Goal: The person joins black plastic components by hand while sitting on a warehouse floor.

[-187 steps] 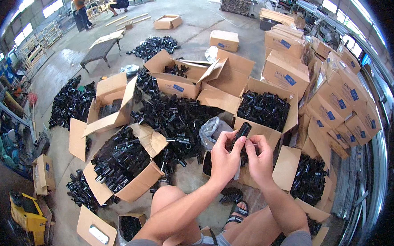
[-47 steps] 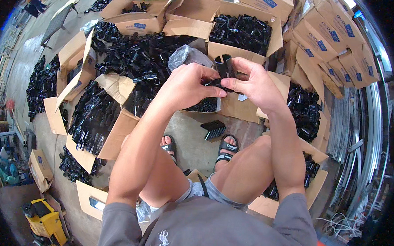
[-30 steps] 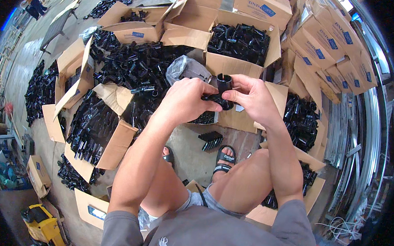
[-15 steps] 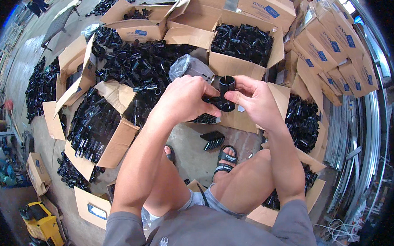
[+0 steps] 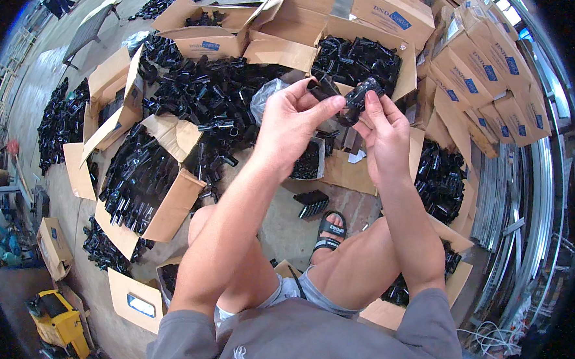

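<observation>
"Where's the piece you're handling?"

"Right between my hands, up at chest height or so, out in front of me. It's a black fitting [image 5: 353,106] with tube-like ends. I can't tell whether it's one part or two pressed together."

"What's your left hand [image 5: 290,121] doing?"

"Pinching the left end. My thumb lies along the near side, and the fingers curl behind."

"And your right hand [image 5: 386,127]?"

"Gripping the other end, thumb and fingertips on it, the palm mostly clear. So the fitting spans the gap, touching both hands, tilted a little."

"What's behind it?"

"From my view it overlaps the near edge of an open carton [image 5: 407,72] full of black parts. A clear plastic bag [image 5: 263,101] shows just left of my left hand, with a big heap of black parts [image 5: 207,97] further left."

"Anything lower down?"

"Below my hands there's a small box [image 5: 323,157] of little dark pieces. Nearer me, a black ridged block [image 5: 311,204] sits on the concrete floor [image 5: 269,221], close to my sandal [image 5: 330,232], well apart from both hands."
</observation>
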`<state>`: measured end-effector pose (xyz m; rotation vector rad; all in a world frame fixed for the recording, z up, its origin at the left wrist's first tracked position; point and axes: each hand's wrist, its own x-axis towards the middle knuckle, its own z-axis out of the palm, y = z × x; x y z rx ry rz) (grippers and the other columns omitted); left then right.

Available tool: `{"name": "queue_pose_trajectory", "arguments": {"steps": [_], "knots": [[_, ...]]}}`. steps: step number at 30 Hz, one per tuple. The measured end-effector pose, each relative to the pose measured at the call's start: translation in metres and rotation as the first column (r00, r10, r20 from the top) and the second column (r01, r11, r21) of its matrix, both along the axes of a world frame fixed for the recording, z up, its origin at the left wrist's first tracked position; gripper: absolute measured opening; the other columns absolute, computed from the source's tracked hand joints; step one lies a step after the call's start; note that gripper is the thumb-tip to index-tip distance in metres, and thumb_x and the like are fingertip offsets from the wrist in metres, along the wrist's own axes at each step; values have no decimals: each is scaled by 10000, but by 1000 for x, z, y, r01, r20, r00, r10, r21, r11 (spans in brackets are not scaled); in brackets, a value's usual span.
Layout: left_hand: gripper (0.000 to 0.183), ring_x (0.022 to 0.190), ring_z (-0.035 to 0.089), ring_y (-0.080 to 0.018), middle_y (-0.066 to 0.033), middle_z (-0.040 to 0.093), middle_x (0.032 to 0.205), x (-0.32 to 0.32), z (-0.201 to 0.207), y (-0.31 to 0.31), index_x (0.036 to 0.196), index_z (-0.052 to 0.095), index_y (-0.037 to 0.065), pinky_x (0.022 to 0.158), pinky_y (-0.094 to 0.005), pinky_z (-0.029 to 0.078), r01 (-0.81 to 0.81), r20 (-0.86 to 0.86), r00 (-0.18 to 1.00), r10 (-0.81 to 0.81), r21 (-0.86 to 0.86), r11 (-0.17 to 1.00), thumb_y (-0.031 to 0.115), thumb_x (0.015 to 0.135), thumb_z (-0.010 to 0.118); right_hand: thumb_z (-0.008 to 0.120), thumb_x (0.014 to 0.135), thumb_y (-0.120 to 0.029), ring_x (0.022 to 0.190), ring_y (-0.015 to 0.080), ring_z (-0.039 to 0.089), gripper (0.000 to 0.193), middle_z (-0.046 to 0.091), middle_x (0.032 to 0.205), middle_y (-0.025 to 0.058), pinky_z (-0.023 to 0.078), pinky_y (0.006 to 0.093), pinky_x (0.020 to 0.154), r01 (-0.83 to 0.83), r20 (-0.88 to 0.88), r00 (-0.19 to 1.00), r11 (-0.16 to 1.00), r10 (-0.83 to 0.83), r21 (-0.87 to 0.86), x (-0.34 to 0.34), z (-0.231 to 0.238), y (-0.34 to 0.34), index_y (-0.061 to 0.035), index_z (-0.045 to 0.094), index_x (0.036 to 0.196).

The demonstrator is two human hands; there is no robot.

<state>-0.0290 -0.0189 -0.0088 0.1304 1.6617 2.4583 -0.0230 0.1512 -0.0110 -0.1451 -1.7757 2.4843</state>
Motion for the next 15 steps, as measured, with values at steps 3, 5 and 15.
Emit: {"name": "queue_pose_trajectory", "arguments": {"steps": [3, 5, 15], "knots": [[238, 857, 656, -84, -31, 730, 1008, 1, 4, -1, 1146, 679, 57, 781, -258, 512, -104, 21, 995, 102, 124, 987, 153, 933, 723, 652, 995, -238, 892, 86, 663, 210, 699, 1038, 24, 541, 237, 777, -49, -19, 999, 996, 48, -72, -4, 2, -13, -64, 668, 1113], [218, 890, 660, -89, -20, 728, 1016, 0, 3, -8, 1137, 679, 54, 816, -264, 506, -147, -4, 989, 151, 202, 968, 170, 954, 699, 606, 1020, -295, 947, 123, 662, 303, 696, 1061, 36, 536, 284, 844, -122, -121, 986, 990, 113, -66, -13, -2, -22, -37, 645, 1172], [213, 831, 648, -96, -34, 706, 978, -24, 5, -48, 1071, 688, 29, 790, -268, 528, -420, 55, 905, 421, 262, 869, 219, 975, 677, 660, 908, -284, 993, 377, 684, 225, 718, 1032, 193, 534, 485, 885, -408, 391, 868, -8, 305, 913, -74, -246, -51, -119, 739, 1038]]}}
